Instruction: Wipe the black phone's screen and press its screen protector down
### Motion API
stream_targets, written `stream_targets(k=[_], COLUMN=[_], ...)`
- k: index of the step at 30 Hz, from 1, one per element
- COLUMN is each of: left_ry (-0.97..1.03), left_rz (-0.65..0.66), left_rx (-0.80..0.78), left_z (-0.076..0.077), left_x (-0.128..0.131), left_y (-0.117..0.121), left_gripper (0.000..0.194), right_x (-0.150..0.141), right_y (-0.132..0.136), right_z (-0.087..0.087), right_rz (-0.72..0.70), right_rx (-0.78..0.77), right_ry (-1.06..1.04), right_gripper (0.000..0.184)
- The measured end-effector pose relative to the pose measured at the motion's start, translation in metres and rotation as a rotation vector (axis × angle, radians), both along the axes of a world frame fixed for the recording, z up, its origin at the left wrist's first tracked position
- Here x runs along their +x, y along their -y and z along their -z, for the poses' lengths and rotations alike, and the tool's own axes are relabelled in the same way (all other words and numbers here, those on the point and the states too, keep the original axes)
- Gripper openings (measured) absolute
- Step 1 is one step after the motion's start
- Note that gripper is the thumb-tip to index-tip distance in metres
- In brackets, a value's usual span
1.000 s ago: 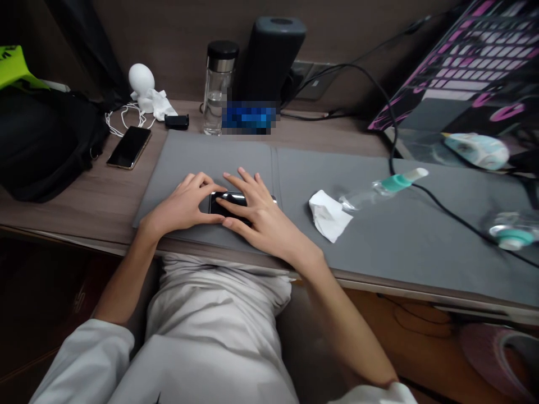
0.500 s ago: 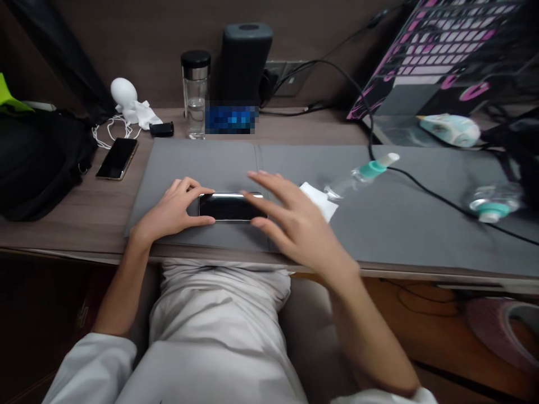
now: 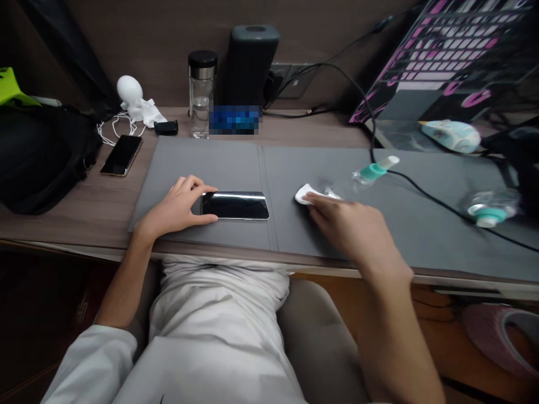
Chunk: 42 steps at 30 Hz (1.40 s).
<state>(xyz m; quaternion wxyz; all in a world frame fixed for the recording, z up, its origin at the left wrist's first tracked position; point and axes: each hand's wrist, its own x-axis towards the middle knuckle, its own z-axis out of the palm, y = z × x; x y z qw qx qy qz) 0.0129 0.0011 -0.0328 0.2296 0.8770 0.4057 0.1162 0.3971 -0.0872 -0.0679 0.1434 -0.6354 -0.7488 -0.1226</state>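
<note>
A smartphone (image 3: pixel 242 206) with a dark screen lies flat and sideways on the grey desk mat (image 3: pixel 210 163). My left hand (image 3: pixel 172 207) grips its left end, thumb on the near edge and fingers on the far edge. To the right of the phone, my right hand (image 3: pixel 349 224) has its fingers closed on a white cotton pad (image 3: pixel 306 194) at the mat. Just beyond that hand, a clear spray bottle with a teal collar and white nozzle (image 3: pixel 377 168) lies on its side, its body partly hidden by the hand.
Another clear bottle (image 3: pixel 490 207) with a teal collar lies at the right. A black cable (image 3: pixel 438 199) crosses the mat. Behind stand a glass water bottle (image 3: pixel 202 106) and a dark box-shaped device (image 3: pixel 251 73). A second phone (image 3: pixel 122 156) and a black bag (image 3: pixel 46 157) are left.
My right hand has moved right, from above the phone's right end to the white pad, and has closed on it. My left hand stays on the phone.
</note>
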Motion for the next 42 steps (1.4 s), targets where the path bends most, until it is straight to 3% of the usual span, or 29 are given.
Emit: stream_targets(k=[5,9,12,25,34,42], left_ry=[0.001,0.0,-0.001,0.013,0.017,0.017], left_rz=[-0.006,-0.01,-0.006,0.005,0.006,0.008], left_rx=[-0.004,-0.003,0.004,0.01,0.018,0.014], left_z=[-0.001,-0.002,-0.001,0.001,0.002,0.001], left_x=[0.001,0.001,0.001,0.0,0.001,0.002], left_y=[0.001,0.001,0.001,0.001,0.002,0.003], left_gripper=[0.063,0.064,0.064,0.062,0.063,0.062], right_x=[-0.037,-0.077,-0.096,-0.105,-0.112,-0.116], right_y=[0.003,0.013,0.016,-0.008,0.027,-0.002], right_z=[-0.01,-0.016,-0.013,-0.005,-0.02,-0.002], right_rz=[0.032,-0.327,-0.434,-0.319,-0.334,-0.304], right_rx=[0.139,0.136,0.079,-0.017,-0.031,-0.013], right_ry=[-0.018,-0.114,-0.137,-0.209,-0.097,-0.169], right_gripper=[0.036,0.037,0.04,0.048,0.047,0.055])
